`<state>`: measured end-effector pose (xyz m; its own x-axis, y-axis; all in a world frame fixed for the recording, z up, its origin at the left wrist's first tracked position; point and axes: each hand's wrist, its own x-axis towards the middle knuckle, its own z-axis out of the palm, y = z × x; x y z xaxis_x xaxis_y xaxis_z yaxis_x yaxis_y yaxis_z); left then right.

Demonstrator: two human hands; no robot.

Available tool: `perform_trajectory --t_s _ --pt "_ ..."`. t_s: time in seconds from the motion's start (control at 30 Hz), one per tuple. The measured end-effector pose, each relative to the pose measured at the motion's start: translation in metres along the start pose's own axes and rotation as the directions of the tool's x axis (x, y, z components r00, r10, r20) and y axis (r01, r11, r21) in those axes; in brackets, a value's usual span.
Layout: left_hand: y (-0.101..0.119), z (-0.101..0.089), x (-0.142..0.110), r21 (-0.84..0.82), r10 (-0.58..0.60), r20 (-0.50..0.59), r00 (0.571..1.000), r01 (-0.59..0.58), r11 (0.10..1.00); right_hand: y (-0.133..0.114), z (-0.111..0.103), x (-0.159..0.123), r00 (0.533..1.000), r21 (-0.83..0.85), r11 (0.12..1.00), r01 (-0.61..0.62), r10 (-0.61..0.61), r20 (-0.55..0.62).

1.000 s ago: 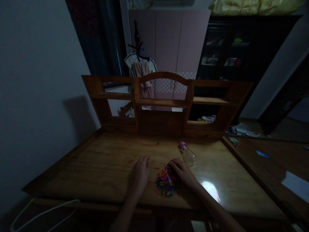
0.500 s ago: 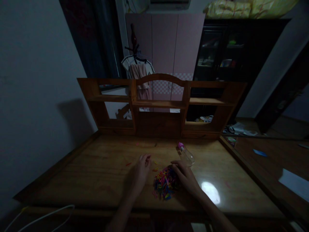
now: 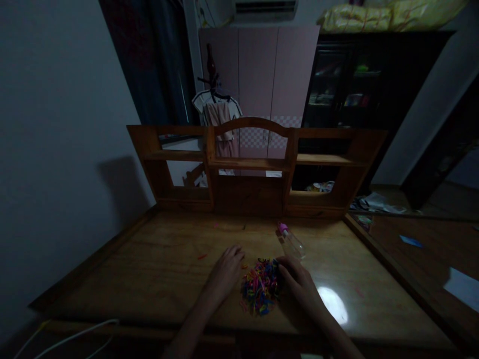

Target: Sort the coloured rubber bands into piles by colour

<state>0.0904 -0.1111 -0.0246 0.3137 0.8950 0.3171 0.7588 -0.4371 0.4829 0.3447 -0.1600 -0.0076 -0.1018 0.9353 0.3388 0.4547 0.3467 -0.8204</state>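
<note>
A heap of small bright rubber bands (image 3: 260, 287) lies on the wooden desk (image 3: 157, 264) in front of me. My left hand (image 3: 225, 270) rests flat on the desk at the heap's left edge, fingers stretched toward a few stray bands. My right hand (image 3: 295, 279) lies on the heap's right side, fingers curled against the bands. A clear plastic bottle with a pink cap (image 3: 291, 241) lies on its side just beyond my right hand.
A wooden shelf unit (image 3: 254, 164) stands along the desk's back edge. A white cable (image 3: 71, 331) hangs at the front left corner. Single stray bands (image 3: 202, 257) dot the desk. A lamp's glare (image 3: 334, 305) shines right of my right arm. Papers lie on the dark floor at right.
My left hand has slid right, closer to the heap, and flattened. My right hand has drawn in against the heap's right edge. The heap looks more gathered.
</note>
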Motion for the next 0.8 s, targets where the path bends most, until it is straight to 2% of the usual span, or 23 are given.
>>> perform_trajectory --t_s 0.17,0.27,0.4,0.5,0.67,0.8 --pt "0.000 -0.008 0.001 -0.055 -0.055 -0.119 0.991 0.049 0.997 0.004 0.001 -0.001 1.000 -0.002 1.000 -0.017 0.017 -0.003" --pt "0.013 -0.013 -0.013 -0.171 -0.172 -0.164 0.971 0.144 0.975 0.004 0.001 0.000 0.998 0.012 0.998 -0.059 0.060 -0.028" --pt "0.032 -0.003 -0.038 -0.314 -0.337 -0.071 0.939 0.299 0.901 0.001 0.007 0.006 0.992 0.065 0.990 -0.121 0.123 -0.013" --pt "0.042 0.009 -0.046 -0.355 -0.319 -0.015 0.948 0.293 0.888 -0.002 0.016 0.013 0.993 0.090 0.989 -0.121 0.120 0.020" --pt "0.063 0.023 -0.040 -0.386 -0.246 0.071 0.967 0.254 0.887 -0.005 0.031 0.015 0.993 0.106 0.988 -0.112 0.109 0.032" --pt "0.079 0.045 -0.035 -0.335 -0.207 0.015 0.978 0.200 0.921 -0.006 0.030 0.011 0.992 0.158 0.980 -0.125 0.119 0.046"
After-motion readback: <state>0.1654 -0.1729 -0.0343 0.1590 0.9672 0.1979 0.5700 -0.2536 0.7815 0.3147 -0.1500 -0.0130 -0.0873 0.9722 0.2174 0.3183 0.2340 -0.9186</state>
